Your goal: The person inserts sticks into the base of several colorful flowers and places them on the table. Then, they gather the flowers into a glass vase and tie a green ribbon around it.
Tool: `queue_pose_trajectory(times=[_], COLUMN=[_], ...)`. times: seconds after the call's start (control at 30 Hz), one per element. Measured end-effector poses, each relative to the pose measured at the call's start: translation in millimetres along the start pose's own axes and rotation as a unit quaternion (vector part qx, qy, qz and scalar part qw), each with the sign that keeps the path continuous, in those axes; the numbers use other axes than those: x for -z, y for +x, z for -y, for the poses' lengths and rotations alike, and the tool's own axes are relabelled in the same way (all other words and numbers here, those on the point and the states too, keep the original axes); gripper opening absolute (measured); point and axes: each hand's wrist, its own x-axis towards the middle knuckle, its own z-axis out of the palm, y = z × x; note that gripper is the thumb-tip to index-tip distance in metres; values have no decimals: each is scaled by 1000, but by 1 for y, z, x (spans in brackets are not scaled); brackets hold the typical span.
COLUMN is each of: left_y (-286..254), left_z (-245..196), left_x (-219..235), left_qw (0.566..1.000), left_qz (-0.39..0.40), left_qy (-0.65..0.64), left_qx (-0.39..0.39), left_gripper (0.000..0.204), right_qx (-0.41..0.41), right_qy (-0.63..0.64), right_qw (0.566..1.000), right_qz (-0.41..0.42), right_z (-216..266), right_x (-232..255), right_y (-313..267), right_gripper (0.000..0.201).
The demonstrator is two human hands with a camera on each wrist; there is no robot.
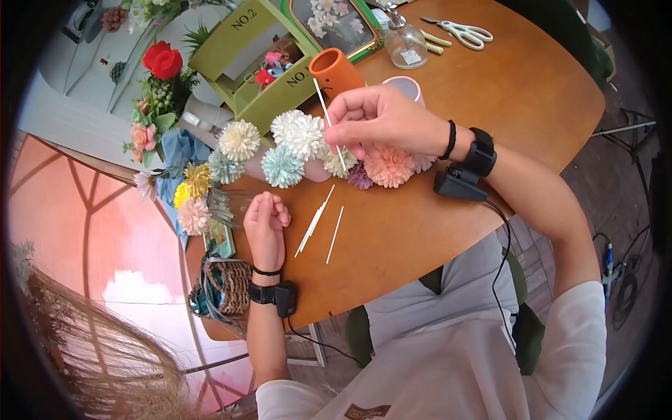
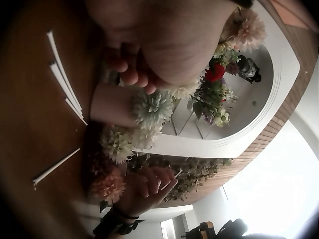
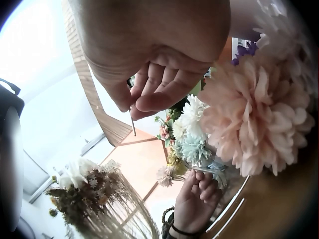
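Note:
My right hand is raised over the table and pinches a thin white stick between thumb and fingers. Slanting, the stick sticks out above and below the fingertips; its lower end shows under the hand in the right wrist view. My left hand rests at the table's left side, fingers loosely curled, with nothing seen in it. Several white sticks lie bunched to its right, and a single white stick lies apart from them. Pom-pom flowers, among them a white flower and a peach flower, lie behind the sticks.
A green box and an orange cup stand at the back. Farther right are a glass bottle and white-handled scissors. A woven basket sits by the left forearm. The wooden table curves around to the right.

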Motion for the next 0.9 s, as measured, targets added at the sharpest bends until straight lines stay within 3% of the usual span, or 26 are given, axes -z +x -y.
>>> queue_pose_trajectory(times=[0.37, 0.73, 0.9], left_y=[-1, -2, -1], left_z=[-3, 1, 0], left_x=[0, 4, 6], left_qw=[1000, 1000, 999], left_qz=[0, 8, 4], left_qy=[-8, 16, 31], left_qx=[-3, -7, -10], left_gripper=[21, 19, 20], right_qx=[5, -58, -63], right_qy=[30, 61, 59], right_qw=[999, 996, 994], right_qz=[18, 24, 73], right_z=[0, -2, -7], right_x=[-2, -5, -13], right_y=[1, -3, -5], right_gripper=[15, 17, 15])
